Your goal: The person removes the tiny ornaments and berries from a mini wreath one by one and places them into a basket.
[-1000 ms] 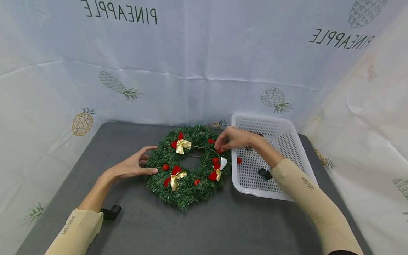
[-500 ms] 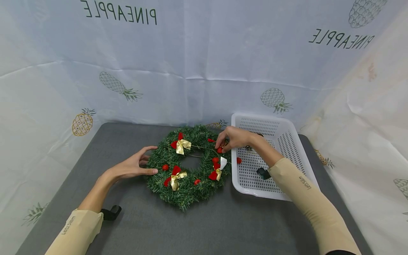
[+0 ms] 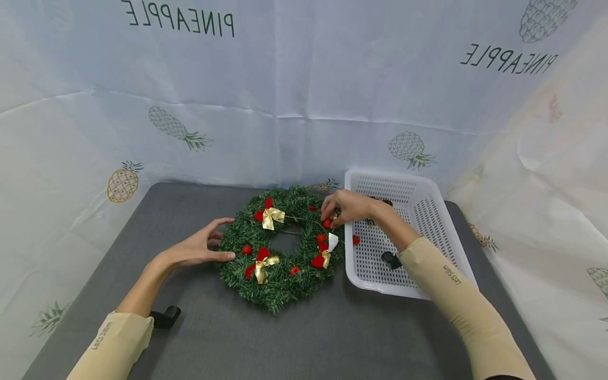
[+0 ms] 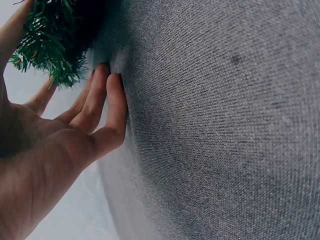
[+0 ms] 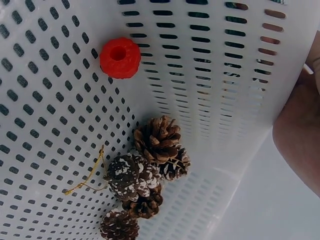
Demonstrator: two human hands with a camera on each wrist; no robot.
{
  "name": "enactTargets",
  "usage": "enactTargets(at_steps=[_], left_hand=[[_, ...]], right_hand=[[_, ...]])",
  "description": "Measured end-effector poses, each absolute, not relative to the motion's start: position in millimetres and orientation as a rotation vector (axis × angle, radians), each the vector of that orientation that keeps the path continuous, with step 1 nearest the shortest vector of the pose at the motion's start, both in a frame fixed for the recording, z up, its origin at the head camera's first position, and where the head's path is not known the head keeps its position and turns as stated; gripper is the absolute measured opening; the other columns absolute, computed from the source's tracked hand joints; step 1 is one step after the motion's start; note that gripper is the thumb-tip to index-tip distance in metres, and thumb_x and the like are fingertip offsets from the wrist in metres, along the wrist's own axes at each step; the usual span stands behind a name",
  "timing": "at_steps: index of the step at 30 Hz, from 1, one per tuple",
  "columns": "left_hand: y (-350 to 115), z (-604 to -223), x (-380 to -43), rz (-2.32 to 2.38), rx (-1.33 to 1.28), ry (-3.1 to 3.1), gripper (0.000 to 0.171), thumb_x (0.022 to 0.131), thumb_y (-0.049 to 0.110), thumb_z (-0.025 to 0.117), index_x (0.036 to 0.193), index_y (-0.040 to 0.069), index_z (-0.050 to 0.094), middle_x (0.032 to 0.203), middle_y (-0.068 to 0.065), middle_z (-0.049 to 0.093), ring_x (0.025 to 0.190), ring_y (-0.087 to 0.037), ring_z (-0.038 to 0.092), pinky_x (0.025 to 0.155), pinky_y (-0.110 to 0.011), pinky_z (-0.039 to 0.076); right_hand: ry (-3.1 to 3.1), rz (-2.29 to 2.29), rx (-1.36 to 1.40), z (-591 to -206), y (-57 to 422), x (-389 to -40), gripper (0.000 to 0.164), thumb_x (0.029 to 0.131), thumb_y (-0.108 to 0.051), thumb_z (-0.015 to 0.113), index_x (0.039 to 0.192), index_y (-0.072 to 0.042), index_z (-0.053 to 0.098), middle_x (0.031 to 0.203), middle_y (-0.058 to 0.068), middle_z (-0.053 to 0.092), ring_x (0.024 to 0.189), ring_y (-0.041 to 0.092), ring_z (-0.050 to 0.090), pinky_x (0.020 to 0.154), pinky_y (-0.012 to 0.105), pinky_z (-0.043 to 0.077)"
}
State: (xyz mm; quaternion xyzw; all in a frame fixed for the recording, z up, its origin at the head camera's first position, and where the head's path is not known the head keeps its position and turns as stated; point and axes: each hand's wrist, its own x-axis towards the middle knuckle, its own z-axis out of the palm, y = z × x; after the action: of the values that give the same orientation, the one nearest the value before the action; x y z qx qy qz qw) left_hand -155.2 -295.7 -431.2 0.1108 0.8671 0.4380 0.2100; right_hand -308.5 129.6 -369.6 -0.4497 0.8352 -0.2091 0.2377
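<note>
Your right hand [image 3: 347, 205] pinches a red ball [image 3: 328, 223] between thumb and fingertips, right of frame centre; your left hand [image 3: 197, 247], thumb and fingers spread apart, touches the left edge of the wreath [image 3: 285, 287]. Nearest you, the grey table [image 3: 285, 348] fills the lower frame. The wreath lies flat at centre, bearing red-and-gold bows [image 3: 262, 266] and further red balls. At centre right, just beside it, stands the white basket [image 3: 394, 289]; your right forearm crosses above and hides part of it. In the right wrist view, its perforated wall blocks the pinch, while pine cones [image 5: 157, 140] lie inside. Beyond hangs a pineapple-printed curtain [image 3: 304, 148].
</note>
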Motion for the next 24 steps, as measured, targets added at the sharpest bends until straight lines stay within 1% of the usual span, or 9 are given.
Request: enactTargets(at_steps=[6, 13, 16, 19, 24], left_hand=[[-295.9, -432.6, -155.4, 1.225, 0.316, 2.41, 0.099, 0.1, 0.037, 0.08, 0.174, 0.018, 0.016, 0.17, -0.042, 0.024, 0.154, -0.067, 0.033, 0.111, -0.074, 0.05], [-296.3, -433.4, -156.0, 1.226, 0.316, 2.407, 0.099, 0.101, 0.037, 0.08, 0.174, 0.019, 0.016, 0.17, -0.042, 0.024, 0.154, -0.067, 0.033, 0.11, -0.074, 0.05], [-296.4, -433.4, -156.1, 1.228, 0.312, 2.405, 0.099, 0.1, 0.037, 0.08, 0.174, 0.019, 0.016, 0.17, -0.042, 0.024, 0.154, -0.067, 0.033, 0.11, -0.074, 0.05], [-296.5, -433.4, -156.1, 1.23, 0.313, 2.401, 0.1, 0.1, 0.037, 0.08, 0.174, 0.019, 0.015, 0.171, -0.042, 0.023, 0.154, -0.067, 0.033, 0.11, -0.074, 0.05], [-296.8, -433.8, -156.0, 1.233, 0.318, 2.401, 0.099, 0.1, 0.036, 0.08, 0.174, 0.019, 0.015, 0.171, -0.042, 0.022, 0.154, -0.067, 0.033, 0.111, -0.074, 0.049]], right_hand=[[2.327, -0.543, -1.227, -370.6, 127.5, -306.4, 0.022, 0.091, -0.002, 0.086, 0.112, -0.008, 0.086, 0.129, 0.012, 0.073, 0.1, 0.017, 0.07, 0.081, 0.03, 0.059], [2.331, -0.555, -1.232, -373.3, 127.0, -307.0, 0.019, 0.091, -0.003, 0.086, 0.11, -0.006, 0.086, 0.126, 0.013, 0.072, 0.087, 0.011, 0.067, 0.077, 0.028, 0.059], [2.337, -0.557, -1.24, -374.5, 127.9, -307.7, 0.018, 0.091, -0.006, 0.087, 0.109, -0.007, 0.086, 0.126, 0.012, 0.072, 0.086, 0.009, 0.067, 0.077, 0.026, 0.058], [2.329, -0.573, -1.245, -375.3, 128.8, -308.4, 0.018, 0.091, -0.009, 0.088, 0.109, -0.009, 0.086, 0.124, 0.011, 0.073, 0.089, 0.01, 0.066, 0.079, 0.027, 0.058], [2.296, -0.619, -1.262, -373.3, 129.1, -307.2, 0.017, 0.093, -0.011, 0.087, 0.11, -0.01, 0.085, 0.119, 0.009, 0.076, 0.097, 0.016, 0.068, 0.088, 0.035, 0.061]])
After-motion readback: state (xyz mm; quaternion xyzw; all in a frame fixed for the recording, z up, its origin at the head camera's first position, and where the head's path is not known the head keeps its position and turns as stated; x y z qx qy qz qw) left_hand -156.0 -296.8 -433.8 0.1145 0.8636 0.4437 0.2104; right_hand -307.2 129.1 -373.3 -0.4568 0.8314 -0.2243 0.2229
